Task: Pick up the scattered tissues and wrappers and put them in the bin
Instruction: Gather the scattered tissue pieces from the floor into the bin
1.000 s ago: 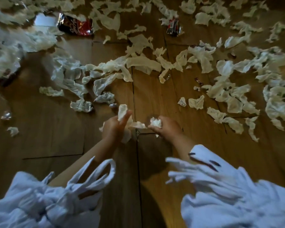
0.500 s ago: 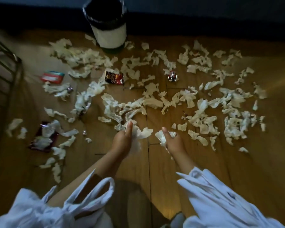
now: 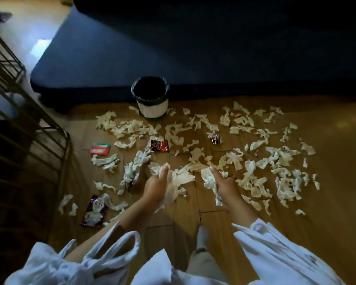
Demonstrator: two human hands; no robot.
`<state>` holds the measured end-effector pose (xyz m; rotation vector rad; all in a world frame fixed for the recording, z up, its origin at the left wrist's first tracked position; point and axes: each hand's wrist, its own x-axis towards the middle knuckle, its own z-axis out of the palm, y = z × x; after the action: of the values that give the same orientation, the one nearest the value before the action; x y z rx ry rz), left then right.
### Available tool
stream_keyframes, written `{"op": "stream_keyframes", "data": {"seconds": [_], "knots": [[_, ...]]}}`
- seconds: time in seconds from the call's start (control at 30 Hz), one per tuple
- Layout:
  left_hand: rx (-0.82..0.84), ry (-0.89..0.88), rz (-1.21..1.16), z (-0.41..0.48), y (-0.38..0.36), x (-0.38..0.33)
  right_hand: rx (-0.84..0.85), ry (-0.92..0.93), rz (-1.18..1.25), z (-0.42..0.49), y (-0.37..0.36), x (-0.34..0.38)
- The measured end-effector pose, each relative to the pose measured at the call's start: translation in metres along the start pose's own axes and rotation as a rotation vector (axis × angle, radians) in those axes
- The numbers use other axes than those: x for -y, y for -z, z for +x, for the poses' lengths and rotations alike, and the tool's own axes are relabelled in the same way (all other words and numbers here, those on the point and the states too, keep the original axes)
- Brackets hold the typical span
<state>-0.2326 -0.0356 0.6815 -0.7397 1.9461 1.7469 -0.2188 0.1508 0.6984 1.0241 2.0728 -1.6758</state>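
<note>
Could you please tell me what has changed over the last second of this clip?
Both hands have risen from the floor: the left hand keeps gripping its tissue bunch, the right hand its own wad. The view has lifted, bringing the bin into sight. The scattered litter lies as before.

1 bin (image 3: 152,109), 2 hands: left hand (image 3: 154,188), right hand (image 3: 224,186), 2 gripped tissue wads: left wad (image 3: 180,178), right wad (image 3: 208,177), 4 clear wrappers: teal-red packet (image 3: 100,148), red-black wrapper (image 3: 158,145), small dark wrapper (image 3: 216,139), maroon wrapper (image 3: 95,210), loose tissues (image 3: 249,167) in dozens, uncountable

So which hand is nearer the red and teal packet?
Left. The left hand, gripping tissues, is right of the packet and nearer the camera; the right hand lies farther right.
</note>
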Motion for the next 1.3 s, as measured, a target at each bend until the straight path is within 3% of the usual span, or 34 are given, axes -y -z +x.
{"op": "stream_keyframes", "data": {"seconds": [0.4, 0.7, 1.0, 1.2, 1.3], "knots": [[-0.110, 0.022, -0.051, 0.128, 0.019, -0.123, 0.173, 0.063, -0.068, 0.129, -0.066, 0.147], [-0.103, 0.094, -0.105, 0.236, 0.069, -0.196, 0.197, 0.026, 0.019, 0.223, -0.148, 0.240], [-0.065, 0.145, -0.080, 0.348, 0.098, -0.281, 0.204, -0.170, 0.152, 0.315, -0.205, 0.296], [-0.060, 0.186, -0.248, 0.442, 0.077, -0.345, 0.319, -0.258, 0.227, 0.447, -0.249, 0.329], [-0.100, 0.237, -0.334, 0.511, 0.063, -0.371, 0.299, -0.313, 0.268, 0.496, -0.279, 0.379]]}}
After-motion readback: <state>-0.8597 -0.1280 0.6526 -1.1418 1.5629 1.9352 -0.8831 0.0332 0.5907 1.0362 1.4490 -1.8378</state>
